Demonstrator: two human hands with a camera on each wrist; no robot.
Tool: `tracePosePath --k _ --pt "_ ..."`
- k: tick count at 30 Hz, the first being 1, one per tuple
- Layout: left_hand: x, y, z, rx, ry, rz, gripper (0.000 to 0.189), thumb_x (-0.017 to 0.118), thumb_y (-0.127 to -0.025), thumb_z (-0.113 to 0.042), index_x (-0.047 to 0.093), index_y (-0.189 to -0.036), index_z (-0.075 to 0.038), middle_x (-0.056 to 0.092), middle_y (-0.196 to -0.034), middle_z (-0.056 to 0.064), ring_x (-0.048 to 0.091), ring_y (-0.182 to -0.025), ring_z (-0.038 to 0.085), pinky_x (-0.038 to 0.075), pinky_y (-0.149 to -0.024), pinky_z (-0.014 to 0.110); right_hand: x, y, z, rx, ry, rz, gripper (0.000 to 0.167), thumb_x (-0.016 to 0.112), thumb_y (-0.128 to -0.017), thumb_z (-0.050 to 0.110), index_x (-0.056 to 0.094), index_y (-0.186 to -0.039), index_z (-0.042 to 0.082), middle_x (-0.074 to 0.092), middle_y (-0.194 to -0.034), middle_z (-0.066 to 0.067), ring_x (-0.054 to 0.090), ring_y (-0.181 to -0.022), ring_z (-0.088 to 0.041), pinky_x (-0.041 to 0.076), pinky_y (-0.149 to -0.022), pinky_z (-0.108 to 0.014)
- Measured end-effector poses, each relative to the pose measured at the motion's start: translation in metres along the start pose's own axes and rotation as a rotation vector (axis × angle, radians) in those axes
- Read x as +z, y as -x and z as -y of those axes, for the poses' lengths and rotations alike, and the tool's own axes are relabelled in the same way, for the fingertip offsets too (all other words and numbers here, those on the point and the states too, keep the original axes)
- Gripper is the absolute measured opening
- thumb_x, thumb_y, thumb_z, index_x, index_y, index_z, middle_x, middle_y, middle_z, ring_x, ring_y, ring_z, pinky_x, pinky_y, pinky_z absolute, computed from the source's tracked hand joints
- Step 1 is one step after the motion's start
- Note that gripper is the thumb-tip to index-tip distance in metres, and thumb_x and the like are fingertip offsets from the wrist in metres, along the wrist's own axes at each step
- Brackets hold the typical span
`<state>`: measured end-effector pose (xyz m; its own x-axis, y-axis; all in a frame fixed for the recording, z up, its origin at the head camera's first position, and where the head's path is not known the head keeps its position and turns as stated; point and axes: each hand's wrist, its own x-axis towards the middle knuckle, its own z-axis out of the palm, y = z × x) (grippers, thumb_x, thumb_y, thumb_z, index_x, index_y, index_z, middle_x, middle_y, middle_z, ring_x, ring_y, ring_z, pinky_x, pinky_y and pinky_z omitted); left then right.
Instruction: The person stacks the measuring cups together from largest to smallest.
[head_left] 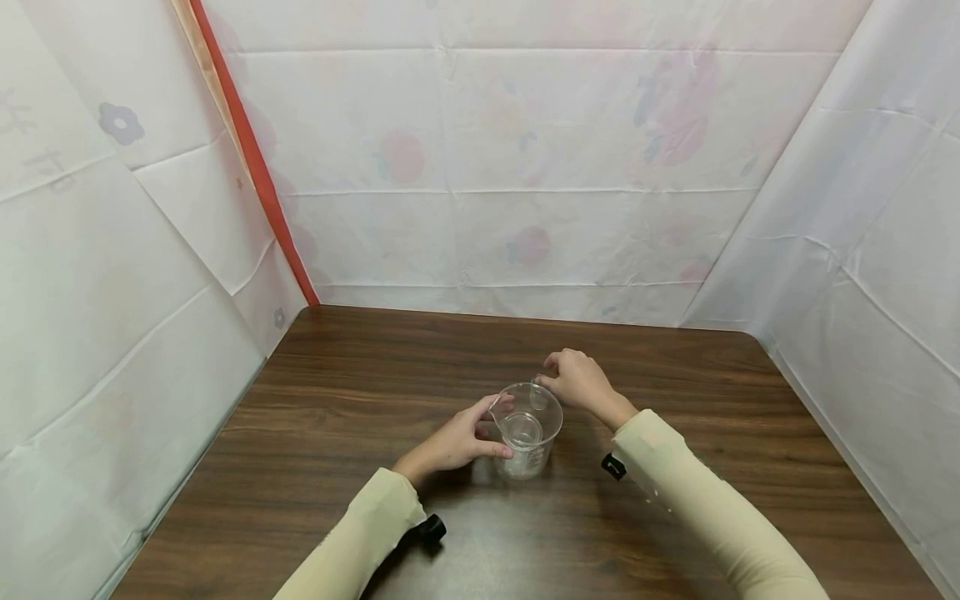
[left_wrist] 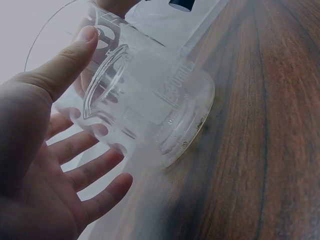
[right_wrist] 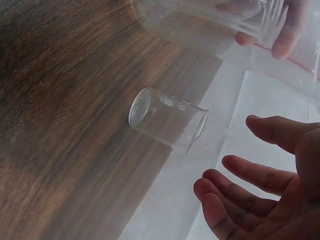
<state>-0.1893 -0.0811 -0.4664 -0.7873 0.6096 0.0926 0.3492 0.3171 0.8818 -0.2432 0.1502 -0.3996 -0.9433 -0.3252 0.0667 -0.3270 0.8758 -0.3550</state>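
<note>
I see white printed sheets (head_left: 450, 150) behind brown wood-grain table (head_left: 315, 400). Left hand (head_left: 459, 442) grips large upright clear glass beaker (head_left: 534, 457). Right hand (head_left: 581, 379) beyond, fingers loosely bent, nothing held. Smaller clear glass beaker (head_left: 521, 429) nested inside large one. Smallest clear glass beaker (right_wrist: 167, 117) stands on table, near right fingertips.

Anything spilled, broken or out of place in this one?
Nothing clearly stands out. The large beaker and the small beaker behind it both look upright on the table, with no visible spill or crack. A smaller glass vessel seems nested inside the large one, but it doesn't look askew.
</note>
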Motion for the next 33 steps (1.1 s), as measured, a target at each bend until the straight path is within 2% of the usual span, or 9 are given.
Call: tracePosePath --k 8,15,23,33 --pt "0.000 0.000 0.000 0.002 0.001 -0.006 0.083 0.076 -0.084 -0.032 0.033 -0.150 -0.009 0.045 -0.149 0.015 0.050 -0.126 0.031 0.048 -0.100 0.049 0.009 -0.003 -0.003 0.008 -0.025 0.005 0.037 0.071 -0.088 0.028 0.069 -0.108 -0.002 0.069 -0.096 -0.015 0.066 -0.087 -0.029 0.055 -0.076 -0.043" --pt "0.000 0.000 0.001 -0.001 -0.003 -0.007 0.083 0.076 -0.084 -0.033 0.033 -0.151 -0.010 0.046 -0.148 0.014 0.051 -0.126 0.030 0.049 -0.099 0.047 0.016 -0.005 -0.004 0.030 -0.038 0.017 0.039 0.070 -0.088 0.029 0.068 -0.111 -0.002 0.069 -0.102 -0.017 0.066 -0.093 -0.031 0.055 -0.080 -0.044" --pt "-0.001 -0.001 0.000 0.010 0.002 -0.009 0.083 0.077 -0.084 -0.033 0.034 -0.150 -0.008 0.046 -0.148 0.016 0.050 -0.127 0.031 0.049 -0.099 0.048 0.024 -0.008 -0.003 0.073 0.004 0.007 0.052 0.075 -0.085 0.036 0.066 -0.116 -0.004 0.068 -0.109 -0.020 0.066 -0.100 -0.036 0.055 -0.086 -0.046" --pt "-0.001 -0.001 0.001 0.008 0.009 -0.005 0.082 0.077 -0.084 -0.032 0.034 -0.150 -0.008 0.048 -0.147 0.016 0.050 -0.129 0.031 0.048 -0.099 0.049 0.031 -0.011 -0.003 0.085 0.035 -0.030 0.049 0.076 -0.084 0.034 0.067 -0.111 -0.006 0.069 -0.104 -0.020 0.066 -0.097 -0.036 0.055 -0.086 -0.046"
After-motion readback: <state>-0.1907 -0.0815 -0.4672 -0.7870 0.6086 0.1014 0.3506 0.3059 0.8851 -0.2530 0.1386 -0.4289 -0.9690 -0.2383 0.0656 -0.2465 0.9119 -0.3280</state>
